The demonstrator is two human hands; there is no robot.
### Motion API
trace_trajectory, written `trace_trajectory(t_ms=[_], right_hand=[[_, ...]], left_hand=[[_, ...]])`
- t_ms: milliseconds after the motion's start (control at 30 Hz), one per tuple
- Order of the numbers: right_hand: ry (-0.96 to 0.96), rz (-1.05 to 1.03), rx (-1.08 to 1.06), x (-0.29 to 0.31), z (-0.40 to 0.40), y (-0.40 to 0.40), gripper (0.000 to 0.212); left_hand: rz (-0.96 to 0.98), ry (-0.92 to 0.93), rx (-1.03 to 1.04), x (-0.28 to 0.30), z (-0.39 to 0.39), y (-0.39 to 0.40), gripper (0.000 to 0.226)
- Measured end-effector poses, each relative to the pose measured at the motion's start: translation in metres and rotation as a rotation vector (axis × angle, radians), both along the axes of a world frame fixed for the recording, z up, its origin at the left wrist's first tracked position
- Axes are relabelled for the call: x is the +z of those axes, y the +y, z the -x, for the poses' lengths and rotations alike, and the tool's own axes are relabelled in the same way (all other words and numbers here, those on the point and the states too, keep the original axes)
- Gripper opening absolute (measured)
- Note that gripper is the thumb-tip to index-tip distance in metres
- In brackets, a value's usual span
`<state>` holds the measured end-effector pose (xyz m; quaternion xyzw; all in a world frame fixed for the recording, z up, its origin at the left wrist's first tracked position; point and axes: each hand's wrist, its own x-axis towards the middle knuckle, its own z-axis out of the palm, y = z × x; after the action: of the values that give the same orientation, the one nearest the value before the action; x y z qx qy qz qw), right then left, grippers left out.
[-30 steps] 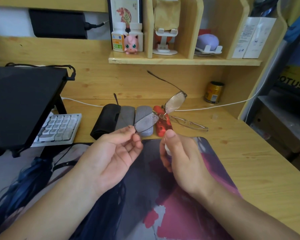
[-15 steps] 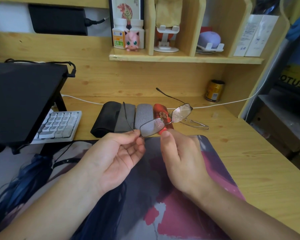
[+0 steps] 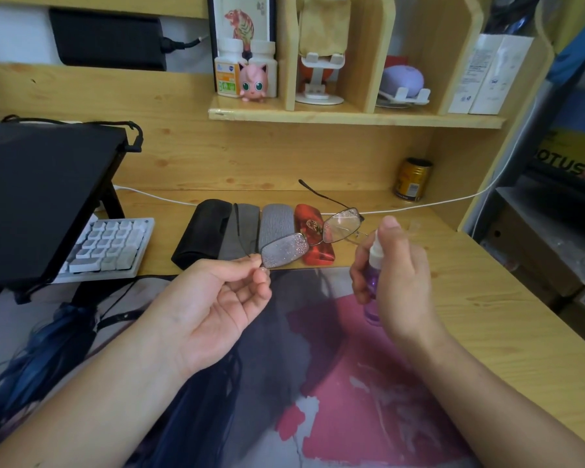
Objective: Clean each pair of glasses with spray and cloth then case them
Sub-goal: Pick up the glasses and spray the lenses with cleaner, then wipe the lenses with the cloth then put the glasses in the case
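Wooden table (image 3: 487, 298), cases behind. Left hand (image 3: 213, 305) pinches glasses (image 3: 313, 236) by lens corner; right hand (image 3: 399, 282) wraps spray bottle (image 3: 374, 265). Aim nozzle at drier far lens, mist lightly.

A pale wooden desk (image 3: 487, 319) fills the view; a wooden shelf (image 3: 352, 116) with upright dividers runs above it. Soft, even light; white wall (image 3: 14, 35) behind.

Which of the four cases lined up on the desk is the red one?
The rightmost case, directly behind the held glasses; the others are black and grey.
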<state>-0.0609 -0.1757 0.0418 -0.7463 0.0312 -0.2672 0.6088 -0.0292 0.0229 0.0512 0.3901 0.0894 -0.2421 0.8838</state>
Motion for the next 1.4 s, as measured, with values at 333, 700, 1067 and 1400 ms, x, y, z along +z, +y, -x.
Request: trace_trajectory(t_ms=[333,700,1067,1400], right_hand=[[0.032,0.007,0.009,0.002,0.002,0.005,0.056],[-0.037,-0.233,-0.325,0.01,-0.016,-0.053,0.053],[0.1,0.027,-0.549,-0.022,-0.032,-0.112,0.016],[0.145,-0.092,-0.439,-0.024,-0.013,-0.113,0.071]], left_hand=[[-0.037,-0.005,0.023,-0.005,-0.002,0.001,0.024],[-0.559,-0.524,0.062,-0.022,-0.005,0.001,0.013],[-0.872,-0.928,0.196,-0.043,-0.011,0.002,0.014],[-0.794,-0.902,0.238,-0.051,-0.02,0.005,0.019]])
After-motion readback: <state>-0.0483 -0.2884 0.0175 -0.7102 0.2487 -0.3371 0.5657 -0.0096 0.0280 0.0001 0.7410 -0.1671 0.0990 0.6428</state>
